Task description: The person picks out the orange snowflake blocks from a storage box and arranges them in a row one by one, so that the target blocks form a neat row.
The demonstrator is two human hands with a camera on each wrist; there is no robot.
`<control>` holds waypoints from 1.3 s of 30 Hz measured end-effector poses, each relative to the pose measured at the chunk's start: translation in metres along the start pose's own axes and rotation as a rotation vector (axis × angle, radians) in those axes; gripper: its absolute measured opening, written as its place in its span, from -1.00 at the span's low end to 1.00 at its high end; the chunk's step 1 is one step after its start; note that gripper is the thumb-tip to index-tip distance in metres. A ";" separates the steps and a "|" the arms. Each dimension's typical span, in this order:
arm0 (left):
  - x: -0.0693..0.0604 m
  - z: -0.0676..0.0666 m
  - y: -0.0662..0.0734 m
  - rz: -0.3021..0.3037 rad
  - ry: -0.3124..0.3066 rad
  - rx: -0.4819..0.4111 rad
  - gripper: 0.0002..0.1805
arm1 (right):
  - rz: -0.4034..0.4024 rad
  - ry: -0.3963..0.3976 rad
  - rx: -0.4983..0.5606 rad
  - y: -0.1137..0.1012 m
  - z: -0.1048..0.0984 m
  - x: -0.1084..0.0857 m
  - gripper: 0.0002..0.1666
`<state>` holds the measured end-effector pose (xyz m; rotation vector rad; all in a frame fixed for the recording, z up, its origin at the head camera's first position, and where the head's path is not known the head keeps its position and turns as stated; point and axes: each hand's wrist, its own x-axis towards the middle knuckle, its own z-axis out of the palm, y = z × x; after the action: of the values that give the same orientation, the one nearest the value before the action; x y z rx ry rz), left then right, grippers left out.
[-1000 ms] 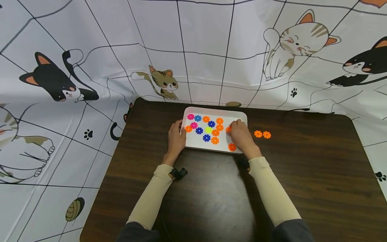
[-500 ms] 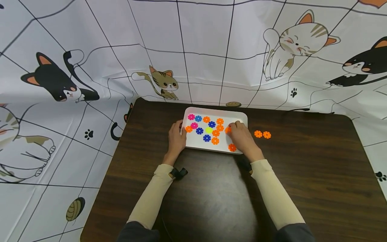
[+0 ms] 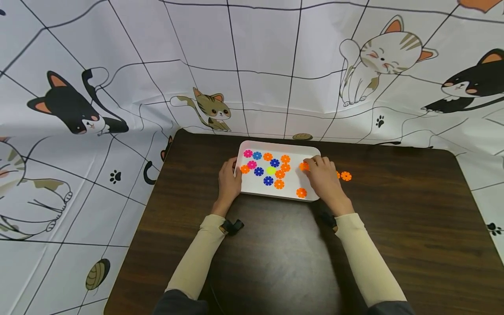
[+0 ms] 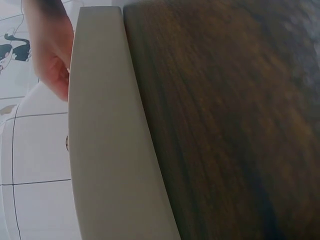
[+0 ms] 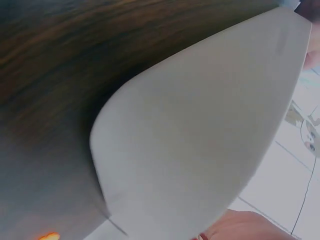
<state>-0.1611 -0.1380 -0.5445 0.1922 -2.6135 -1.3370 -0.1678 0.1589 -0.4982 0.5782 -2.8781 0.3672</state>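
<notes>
A shallow white tray (image 3: 267, 192) lies on the table, holding notched plastic discs in pink, blue, yellow and orange. My left hand (image 3: 229, 178) grips its left edge, the thumb by the rim. Over the tray's right side, my right hand (image 3: 324, 177) pinches an orange notched disc (image 3: 304, 166); its fingertips partly cover the disc. Another orange disc (image 3: 301, 193) lies near the tray's front right corner. In the left wrist view, the tray's wall (image 4: 107, 125) hides my left fingers, while my right hand (image 4: 50, 50) shows beyond it.
Right of the tray, two orange discs (image 3: 346, 176) lie on the dark wooden table (image 3: 409, 210), one mostly behind my right hand. A white cloth (image 3: 267, 39) printed with cats hangs along the back and left sides. Both wrists wear small black cameras (image 3: 232, 226).
My right hand has shifted right, drawing the pinched orange disc a little toward the tray's right edge. It now partly covers a disc on the table. My left hand has stayed in place.
</notes>
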 end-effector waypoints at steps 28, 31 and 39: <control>0.001 -0.001 0.001 -0.012 -0.009 -0.004 -0.60 | 0.172 0.118 0.111 0.065 -0.016 -0.048 -0.64; 0.001 -0.001 0.001 -0.011 -0.012 -0.003 -0.60 | 0.192 0.108 0.112 0.072 -0.018 -0.053 -0.63; 0.000 -0.002 0.001 -0.007 -0.012 0.017 -0.61 | 0.256 0.089 0.095 0.090 -0.021 -0.061 -0.63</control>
<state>-0.1609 -0.1390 -0.5427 0.1969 -2.6380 -1.3224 -0.1453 0.2665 -0.5106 0.1993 -2.8639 0.5547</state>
